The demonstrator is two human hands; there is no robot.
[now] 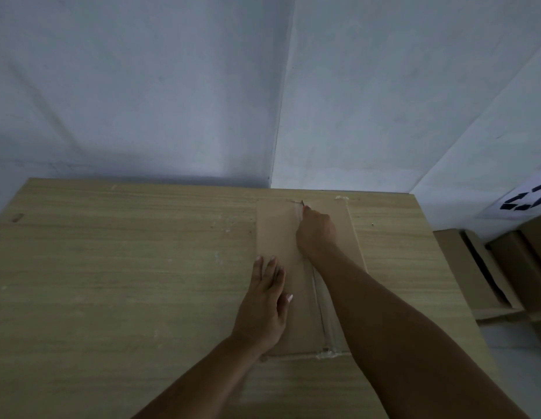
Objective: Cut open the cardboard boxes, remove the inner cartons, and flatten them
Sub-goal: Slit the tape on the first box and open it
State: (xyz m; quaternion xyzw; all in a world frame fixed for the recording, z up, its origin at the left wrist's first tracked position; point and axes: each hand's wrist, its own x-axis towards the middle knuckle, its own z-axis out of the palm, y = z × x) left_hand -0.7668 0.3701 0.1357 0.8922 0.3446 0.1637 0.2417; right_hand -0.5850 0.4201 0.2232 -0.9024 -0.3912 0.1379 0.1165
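A brown cardboard box [276, 234] lies flat on the wooden table [127, 267], running from the far edge toward me. Clear tape [322, 309] runs along its middle seam. My left hand [266, 303] presses flat on the box's near left part, fingers straight. My right hand [316, 234] grips a small knife [302, 204] with a red handle, its blade tip at the far end of the seam. Most of the knife is hidden inside the fist.
White walls meet in a corner behind the table's far edge. To the right, below table level, several cardboard boxes [486, 267] stand stacked on the floor. A white sheet with black marks [529, 201] hangs above them.
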